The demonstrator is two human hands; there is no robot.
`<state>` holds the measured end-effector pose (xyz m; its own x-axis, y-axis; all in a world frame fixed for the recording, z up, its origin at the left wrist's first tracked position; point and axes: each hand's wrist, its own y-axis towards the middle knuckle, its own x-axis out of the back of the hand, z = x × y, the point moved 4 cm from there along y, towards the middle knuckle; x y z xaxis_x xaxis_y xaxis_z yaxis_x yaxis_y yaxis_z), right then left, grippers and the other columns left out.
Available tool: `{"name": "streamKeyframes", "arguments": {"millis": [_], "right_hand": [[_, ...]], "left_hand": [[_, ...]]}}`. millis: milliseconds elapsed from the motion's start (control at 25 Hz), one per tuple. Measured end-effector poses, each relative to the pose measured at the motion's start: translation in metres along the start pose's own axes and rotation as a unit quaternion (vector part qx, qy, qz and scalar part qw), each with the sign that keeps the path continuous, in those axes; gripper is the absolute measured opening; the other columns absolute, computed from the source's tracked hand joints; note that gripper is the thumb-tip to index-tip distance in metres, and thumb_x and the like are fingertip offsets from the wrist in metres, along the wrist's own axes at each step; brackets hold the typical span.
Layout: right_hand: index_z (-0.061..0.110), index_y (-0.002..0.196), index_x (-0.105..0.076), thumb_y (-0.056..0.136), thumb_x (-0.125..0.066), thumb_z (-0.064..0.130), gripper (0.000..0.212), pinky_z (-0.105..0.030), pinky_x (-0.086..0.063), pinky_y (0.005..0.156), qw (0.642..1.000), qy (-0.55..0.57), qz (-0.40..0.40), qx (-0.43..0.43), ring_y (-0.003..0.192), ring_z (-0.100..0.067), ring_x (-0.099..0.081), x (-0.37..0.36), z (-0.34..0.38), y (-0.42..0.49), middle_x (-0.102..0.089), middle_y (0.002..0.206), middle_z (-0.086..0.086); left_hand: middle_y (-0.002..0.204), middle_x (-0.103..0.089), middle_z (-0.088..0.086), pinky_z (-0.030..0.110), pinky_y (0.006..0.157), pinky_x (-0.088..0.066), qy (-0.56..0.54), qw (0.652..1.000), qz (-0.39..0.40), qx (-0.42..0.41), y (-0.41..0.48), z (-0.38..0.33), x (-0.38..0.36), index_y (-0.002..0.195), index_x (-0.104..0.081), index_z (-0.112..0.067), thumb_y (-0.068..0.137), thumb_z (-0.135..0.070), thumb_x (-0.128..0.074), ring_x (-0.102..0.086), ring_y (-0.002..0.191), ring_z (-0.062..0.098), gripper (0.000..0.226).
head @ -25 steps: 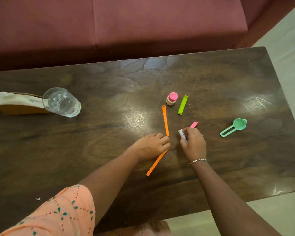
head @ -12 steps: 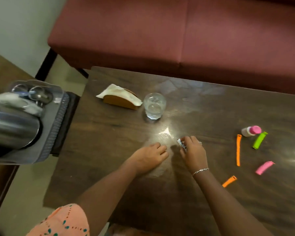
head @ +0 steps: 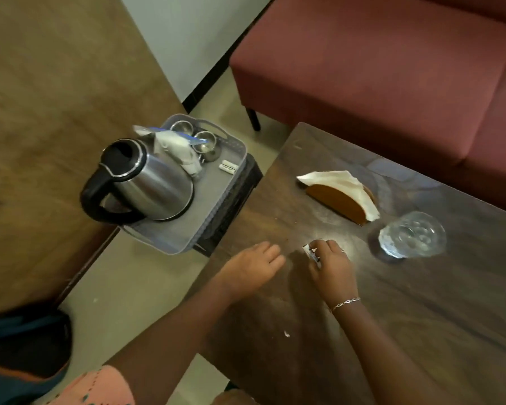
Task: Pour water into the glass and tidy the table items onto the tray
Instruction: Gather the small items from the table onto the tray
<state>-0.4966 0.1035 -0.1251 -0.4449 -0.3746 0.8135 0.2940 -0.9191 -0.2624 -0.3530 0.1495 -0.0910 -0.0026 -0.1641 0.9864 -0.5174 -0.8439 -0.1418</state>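
Note:
My right hand [head: 332, 266] is shut on a small white sachet [head: 312, 252] over the dark wooden table [head: 421, 317]. My left hand [head: 253, 266] rests flat beside it near the table's left edge, holding nothing. A clear glass [head: 412, 234] with water stands to the right of my right hand. The grey tray [head: 205, 211] sits on a low stand left of the table. It carries a steel kettle [head: 146, 182], two small steel cups [head: 193, 137], a white packet [head: 177, 149] and two white sachets [head: 228, 167].
A wooden napkin holder with a white napkin [head: 342, 190] stands behind the glass. A maroon sofa [head: 392, 68] runs along the far side. A wooden panel [head: 41, 112] fills the left. A dark bag [head: 24, 343] lies on the floor at lower left.
The view has swung left: the coloured clips, small bottle and green scoop are out of frame, the tray and kettle have come into view. My right hand still holds the sachet and has moved leftwards.

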Motion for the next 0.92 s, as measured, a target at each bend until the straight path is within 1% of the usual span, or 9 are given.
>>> {"name": "streamKeyframes", "arguments": {"millis": [40, 160, 240, 360, 520, 600, 720, 800, 920], "right_hand": [[0.006, 0.104, -0.059, 0.079, -0.058, 0.007, 0.025, -0.037, -0.046, 0.073, 1.000, -0.002, 0.005, 0.012, 0.092, -0.033, -0.058, -0.006, 0.016, 0.010, -0.060, 0.104, -0.014], [0.008, 0.105, -0.059, 0.080, -0.059, 0.008, 0.025, -0.035, -0.046, 0.069, 0.999, 0.003, 0.007, 0.049, 0.086, -0.030, -0.059, -0.018, 0.062, 0.036, -0.059, 0.103, -0.012], [0.007, 0.101, -0.060, 0.079, -0.059, 0.007, 0.021, -0.033, -0.043, 0.067, 0.997, 0.010, 0.002, 0.075, 0.084, -0.029, -0.058, -0.024, 0.088, 0.054, -0.061, 0.098, -0.012], [0.008, 0.100, -0.061, 0.079, -0.059, 0.006, 0.021, -0.033, -0.044, 0.072, 0.994, 0.006, 0.003, 0.107, 0.088, -0.028, -0.058, -0.035, 0.122, 0.084, -0.064, 0.098, -0.012], [0.009, 0.105, -0.060, 0.082, -0.057, 0.009, 0.024, -0.033, -0.045, 0.071, 0.991, -0.018, 0.003, 0.131, 0.090, -0.029, -0.058, -0.050, 0.151, 0.120, -0.063, 0.100, -0.011], [0.008, 0.105, -0.060, 0.082, -0.056, 0.008, 0.024, -0.035, -0.046, 0.071, 0.989, -0.034, 0.006, 0.144, 0.090, -0.031, -0.058, -0.058, 0.160, 0.138, -0.063, 0.100, -0.012], [0.008, 0.106, -0.060, 0.081, -0.056, 0.007, 0.025, -0.035, -0.047, 0.070, 0.985, -0.057, -0.005, 0.160, 0.089, -0.032, -0.059, -0.064, 0.168, 0.165, -0.064, 0.102, -0.013], [0.007, 0.107, -0.060, 0.082, -0.056, 0.006, 0.026, -0.034, -0.046, 0.070, 0.982, -0.076, -0.009, 0.174, 0.091, -0.032, -0.059, -0.066, 0.172, 0.186, -0.064, 0.103, -0.013], [0.006, 0.106, -0.059, 0.081, -0.056, 0.005, 0.025, -0.033, -0.045, 0.070, 0.979, -0.096, -0.009, 0.177, 0.092, -0.033, -0.058, -0.067, 0.174, 0.210, -0.063, 0.102, -0.015]], "left_hand": [[0.085, -0.066, 0.005, 0.023, 0.056, -0.050, -0.004, 0.999, -0.013, 0.031, -0.010, 0.020, 0.004, 0.085, -0.066, -0.011, 0.071, -0.010, -0.061, -0.065, 0.078, 0.019, 0.015], [0.077, -0.068, 0.009, 0.024, 0.042, -0.048, -0.020, 0.989, -0.044, 0.140, -0.044, 0.081, 0.010, 0.076, -0.068, -0.007, 0.067, -0.010, -0.040, -0.068, 0.070, 0.021, 0.030], [0.076, -0.066, 0.009, 0.026, 0.043, -0.049, -0.008, 0.981, -0.042, 0.188, -0.060, 0.114, 0.009, 0.077, -0.068, -0.006, 0.067, -0.004, -0.052, -0.067, 0.070, 0.023, 0.019], [0.072, -0.064, 0.008, 0.028, 0.044, -0.050, 0.009, 0.980, -0.006, 0.200, -0.065, 0.155, -0.003, 0.072, -0.065, -0.008, 0.063, -0.004, -0.071, -0.065, 0.066, 0.024, 0.012], [0.064, -0.061, 0.003, 0.023, 0.034, -0.044, 0.009, 0.982, 0.031, 0.185, -0.051, 0.190, -0.025, 0.064, -0.064, -0.012, 0.048, -0.007, -0.084, -0.062, 0.056, 0.018, 0.027], [0.072, -0.063, 0.002, 0.020, 0.041, -0.045, 0.032, 0.982, 0.048, 0.182, -0.044, 0.203, -0.042, 0.072, -0.065, -0.014, 0.057, -0.015, -0.083, -0.063, 0.064, 0.014, 0.023], [0.113, -0.053, 0.011, 0.029, 0.073, -0.047, -0.006, 0.974, 0.098, 0.202, -0.025, 0.220, -0.077, 0.111, -0.052, -0.007, 0.089, -0.007, -0.044, -0.052, 0.104, 0.025, 0.023], [0.120, -0.047, 0.012, 0.033, 0.078, -0.045, -0.013, 0.976, 0.097, 0.196, -0.008, 0.227, -0.089, 0.117, -0.045, -0.006, 0.090, -0.002, -0.035, -0.046, 0.111, 0.027, 0.028], [0.119, -0.049, 0.015, 0.035, 0.084, -0.045, -0.021, 0.978, 0.079, 0.191, 0.007, 0.232, -0.094, 0.117, -0.045, -0.003, 0.089, 0.000, -0.037, -0.047, 0.110, 0.030, 0.030]]}}
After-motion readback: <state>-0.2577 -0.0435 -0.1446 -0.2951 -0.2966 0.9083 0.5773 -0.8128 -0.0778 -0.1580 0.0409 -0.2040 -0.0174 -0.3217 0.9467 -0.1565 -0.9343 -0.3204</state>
